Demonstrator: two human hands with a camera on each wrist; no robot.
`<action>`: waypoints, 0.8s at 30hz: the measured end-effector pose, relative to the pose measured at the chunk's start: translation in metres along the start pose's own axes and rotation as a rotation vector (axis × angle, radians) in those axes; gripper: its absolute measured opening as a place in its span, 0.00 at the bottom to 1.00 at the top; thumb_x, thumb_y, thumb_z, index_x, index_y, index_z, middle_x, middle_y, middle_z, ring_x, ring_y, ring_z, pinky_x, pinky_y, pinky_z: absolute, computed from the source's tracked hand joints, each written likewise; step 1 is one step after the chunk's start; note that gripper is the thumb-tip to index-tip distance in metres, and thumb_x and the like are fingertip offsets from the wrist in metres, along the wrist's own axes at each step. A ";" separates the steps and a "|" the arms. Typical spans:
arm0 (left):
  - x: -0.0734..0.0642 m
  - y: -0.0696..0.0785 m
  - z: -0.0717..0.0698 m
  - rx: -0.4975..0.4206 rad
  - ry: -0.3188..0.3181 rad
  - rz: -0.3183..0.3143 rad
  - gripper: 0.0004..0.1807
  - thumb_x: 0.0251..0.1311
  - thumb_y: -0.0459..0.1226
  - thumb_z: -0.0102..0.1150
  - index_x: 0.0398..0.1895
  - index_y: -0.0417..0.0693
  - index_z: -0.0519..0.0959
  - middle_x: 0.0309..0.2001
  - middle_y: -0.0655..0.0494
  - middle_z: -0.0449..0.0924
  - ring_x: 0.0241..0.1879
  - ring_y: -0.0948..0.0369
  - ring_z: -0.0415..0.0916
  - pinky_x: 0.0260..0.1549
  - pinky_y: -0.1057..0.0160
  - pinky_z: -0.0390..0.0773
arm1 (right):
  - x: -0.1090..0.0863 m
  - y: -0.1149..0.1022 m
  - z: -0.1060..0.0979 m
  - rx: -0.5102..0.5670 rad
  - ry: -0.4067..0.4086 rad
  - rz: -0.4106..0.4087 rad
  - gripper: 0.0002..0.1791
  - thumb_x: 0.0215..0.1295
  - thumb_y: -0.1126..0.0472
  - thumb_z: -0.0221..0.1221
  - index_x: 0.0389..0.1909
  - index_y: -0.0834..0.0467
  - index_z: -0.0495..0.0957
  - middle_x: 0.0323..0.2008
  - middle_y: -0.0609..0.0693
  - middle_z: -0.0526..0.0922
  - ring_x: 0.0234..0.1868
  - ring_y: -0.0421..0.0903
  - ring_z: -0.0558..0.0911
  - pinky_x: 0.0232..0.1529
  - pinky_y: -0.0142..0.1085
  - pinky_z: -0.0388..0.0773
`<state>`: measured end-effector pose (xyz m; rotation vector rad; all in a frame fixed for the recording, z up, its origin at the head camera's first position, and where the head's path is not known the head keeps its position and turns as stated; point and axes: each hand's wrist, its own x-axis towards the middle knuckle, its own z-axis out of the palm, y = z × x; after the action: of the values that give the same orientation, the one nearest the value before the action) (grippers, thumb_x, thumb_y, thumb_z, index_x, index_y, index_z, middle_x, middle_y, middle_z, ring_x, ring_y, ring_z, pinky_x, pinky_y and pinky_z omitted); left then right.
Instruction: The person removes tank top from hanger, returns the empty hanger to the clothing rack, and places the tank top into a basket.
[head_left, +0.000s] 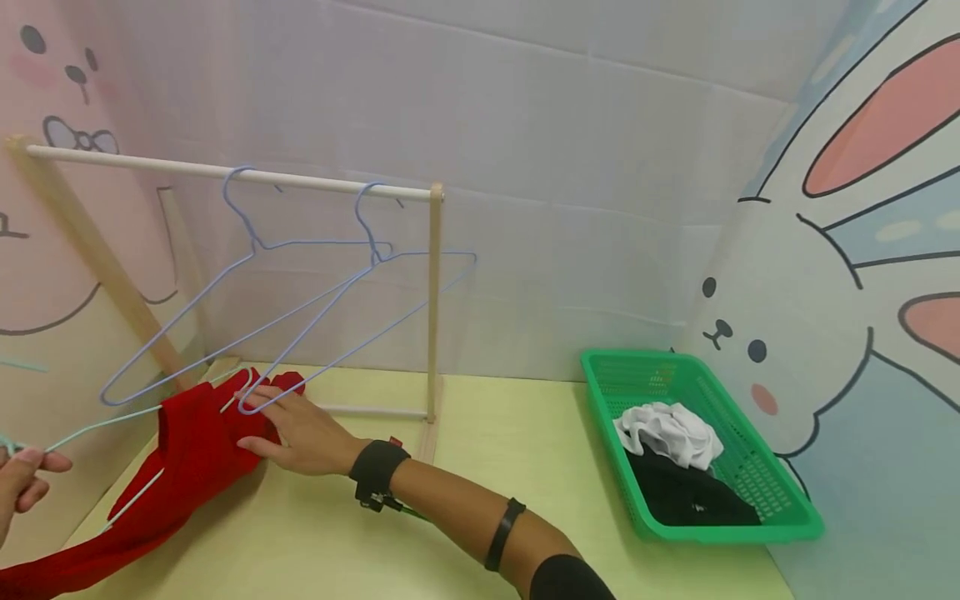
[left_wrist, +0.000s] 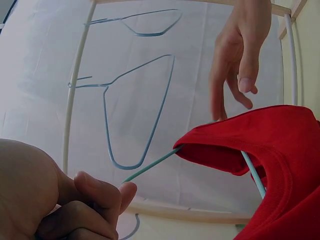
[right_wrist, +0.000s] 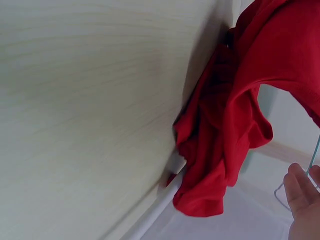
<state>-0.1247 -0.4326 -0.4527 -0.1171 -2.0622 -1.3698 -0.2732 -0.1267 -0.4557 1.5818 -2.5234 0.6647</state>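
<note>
At the far left of the head view, my left hand (head_left: 26, 479) pinches a mint-green wire hanger (head_left: 105, 423) between thumb and fingers. Part of that hanger runs inside a red garment (head_left: 198, 450), coming out at its neck opening. The left wrist view shows the hanger (left_wrist: 152, 165) entering the red cloth (left_wrist: 295, 150). My right hand (head_left: 307, 433) lies at the garment's far shoulder with its fingers extended and loosely spread. In the right wrist view the red fabric (right_wrist: 215, 145) drapes in folds down to the tabletop.
A wooden rack with a white rail (head_left: 315, 181) stands at the back left. Two blue-violet hangers (head_left: 251, 242) hang from it, one overlapping my right fingers in view. A green basket (head_left: 645, 521) at right holds white cloth (head_left: 671, 433) and black cloth (head_left: 686, 492).
</note>
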 end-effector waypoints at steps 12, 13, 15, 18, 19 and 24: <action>-0.002 0.001 -0.001 0.008 0.013 0.020 0.37 0.80 0.22 0.37 0.30 0.75 0.84 0.11 0.69 0.62 0.11 0.67 0.59 0.10 0.64 0.39 | 0.022 -0.022 0.008 -0.063 0.067 -0.035 0.40 0.81 0.44 0.57 0.84 0.55 0.55 0.80 0.48 0.66 0.72 0.36 0.74 0.64 0.18 0.67; -0.003 0.001 -0.001 0.005 0.015 0.017 0.37 0.80 0.22 0.37 0.30 0.74 0.84 0.11 0.69 0.62 0.11 0.67 0.59 0.11 0.64 0.39 | 0.023 -0.023 0.009 -0.067 0.093 -0.035 0.40 0.81 0.45 0.58 0.84 0.55 0.56 0.79 0.48 0.67 0.70 0.35 0.76 0.59 0.16 0.69; -0.004 0.000 -0.001 0.000 0.016 0.016 0.37 0.80 0.22 0.37 0.30 0.74 0.85 0.11 0.69 0.62 0.11 0.67 0.59 0.11 0.64 0.40 | 0.023 -0.025 0.012 -0.062 0.144 -0.044 0.39 0.80 0.46 0.60 0.83 0.56 0.57 0.77 0.49 0.68 0.64 0.35 0.80 0.48 0.14 0.72; -0.005 -0.001 -0.001 0.012 0.019 0.032 0.37 0.80 0.22 0.38 0.30 0.75 0.84 0.11 0.69 0.62 0.11 0.68 0.59 0.11 0.65 0.40 | 0.022 -0.027 0.016 -0.053 0.188 -0.067 0.39 0.79 0.48 0.62 0.83 0.55 0.59 0.77 0.49 0.67 0.57 0.32 0.81 0.41 0.13 0.70; -0.004 -0.002 -0.001 0.015 0.020 0.031 0.37 0.80 0.22 0.38 0.30 0.75 0.84 0.11 0.69 0.62 0.11 0.67 0.59 0.11 0.65 0.40 | 0.022 -0.027 0.017 -0.042 0.201 -0.081 0.39 0.79 0.49 0.62 0.83 0.54 0.59 0.77 0.49 0.67 0.50 0.30 0.81 0.38 0.13 0.69; -0.003 -0.005 -0.002 0.058 0.023 0.026 0.36 0.80 0.23 0.39 0.30 0.77 0.83 0.11 0.70 0.62 0.12 0.68 0.59 0.08 0.63 0.41 | 0.023 -0.031 0.015 -0.032 0.229 -0.197 0.39 0.77 0.52 0.64 0.83 0.54 0.61 0.79 0.51 0.63 0.32 0.28 0.76 0.30 0.14 0.63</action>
<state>-0.1235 -0.4358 -0.4579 -0.1022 -2.0720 -1.2896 -0.2540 -0.1637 -0.4529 1.6136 -2.1727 0.7299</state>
